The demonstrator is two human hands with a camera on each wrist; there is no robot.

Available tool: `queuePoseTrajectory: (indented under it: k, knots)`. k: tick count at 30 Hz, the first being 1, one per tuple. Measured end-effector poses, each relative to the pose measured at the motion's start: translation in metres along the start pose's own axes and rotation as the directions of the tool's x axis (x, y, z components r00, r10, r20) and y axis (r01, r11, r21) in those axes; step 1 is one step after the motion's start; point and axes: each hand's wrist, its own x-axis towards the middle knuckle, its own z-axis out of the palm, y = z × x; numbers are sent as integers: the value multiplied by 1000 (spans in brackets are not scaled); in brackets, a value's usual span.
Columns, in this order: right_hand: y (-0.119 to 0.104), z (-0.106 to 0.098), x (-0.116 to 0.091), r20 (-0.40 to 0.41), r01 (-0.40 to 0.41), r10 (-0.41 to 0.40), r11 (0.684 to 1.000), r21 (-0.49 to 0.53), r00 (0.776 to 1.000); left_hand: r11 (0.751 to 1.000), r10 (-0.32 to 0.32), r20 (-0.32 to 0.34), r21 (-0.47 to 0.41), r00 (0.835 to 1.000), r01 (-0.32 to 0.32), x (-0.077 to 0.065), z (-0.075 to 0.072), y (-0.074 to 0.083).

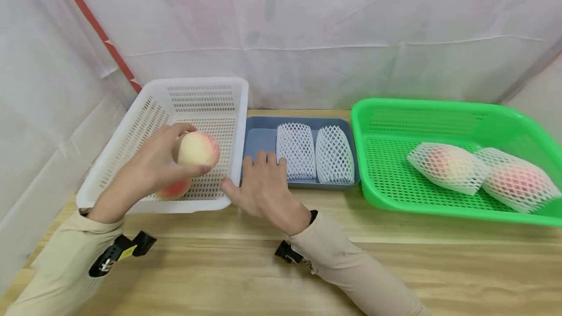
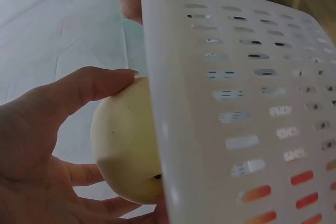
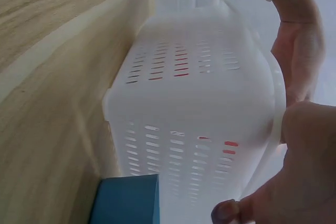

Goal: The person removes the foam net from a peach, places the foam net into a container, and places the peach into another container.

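My left hand (image 1: 153, 162) grips a pale yellow peach (image 1: 199, 150) with a pink blush, thumb on one side and fingers round the other. It is above the white basket (image 1: 243, 130), where a second, redder peach (image 1: 175, 190) lies below. In the left wrist view the basket's wall hides part of the held peach (image 2: 126, 140). My right hand (image 1: 268, 189) is over the left part of a blue-grey tray (image 1: 259, 138), fingers loosely bent, thumb beside the white basket's rim. Two white foam net sleeves (image 1: 295, 152) lie flat in the tray, to the right of this hand.
A green basket (image 1: 421, 105) stands on the right with two peaches in foam nets (image 1: 448, 164) inside. All three containers stand on a wooden table (image 1: 210, 267), the tray between the baskets. White sheeting (image 1: 316, 23) hangs behind and on the left.
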Motion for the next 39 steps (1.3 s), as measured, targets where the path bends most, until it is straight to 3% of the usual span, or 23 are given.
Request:
queuePoseTrajectory:
  k: [14,21,39]
  knots:
    - [-1,0,-2,40,12,-12,1000,-8,999,994,16,98,109,995,-27,-4,11,-7]
    - [3,2,0,30,49,-49,999,24,998,994,53,148,84,988,-66,-3,20,-5]
    - [0,1,1,51,81,-83,996,38,995,992,70,167,93,984,-86,-2,35,-9]
